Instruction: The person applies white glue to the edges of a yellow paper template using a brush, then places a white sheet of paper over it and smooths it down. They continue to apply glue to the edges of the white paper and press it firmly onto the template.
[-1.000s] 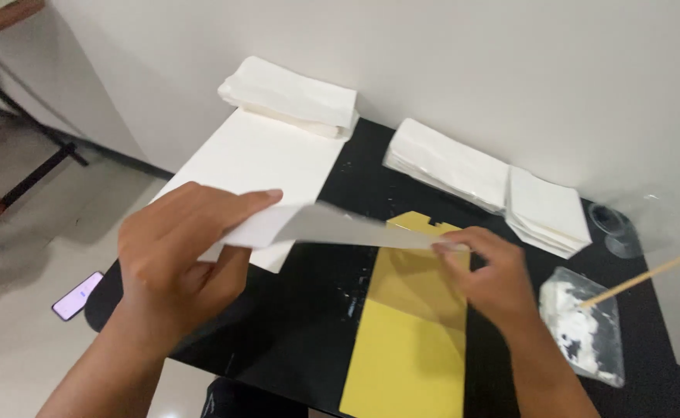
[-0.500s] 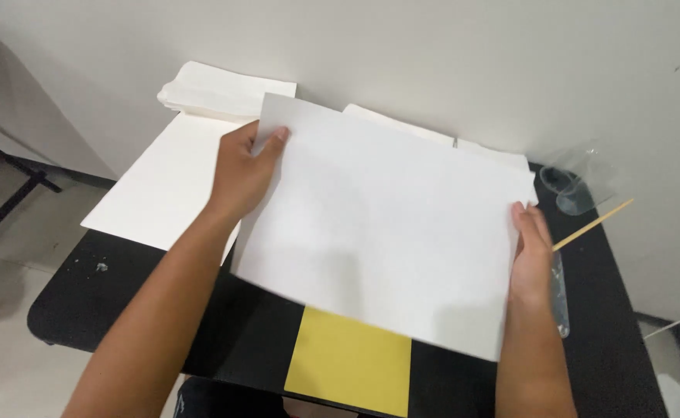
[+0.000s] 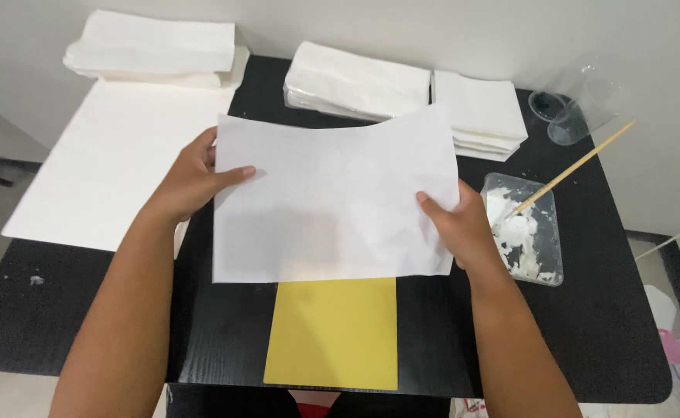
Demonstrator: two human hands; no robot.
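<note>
The black surface [image 3: 588, 325] carries a large white board [image 3: 115, 162] at far left and a yellow sheet [image 3: 332, 333] at the near edge. Above the yellow sheet, a white paper sheet [image 3: 332, 201] is held, long axis left to right, far edge bowed upward. Judged light, limp and easily creased; best held at opposite side edges. Left hand [image 3: 193, 178] pinches its left edge; right hand [image 3: 456, 224] pinches its right edge.

free: black table [image 3: 588, 325] front-right | blocked: paste tray [image 3: 537, 263], paper stacks [image 3: 363, 81]
</note>
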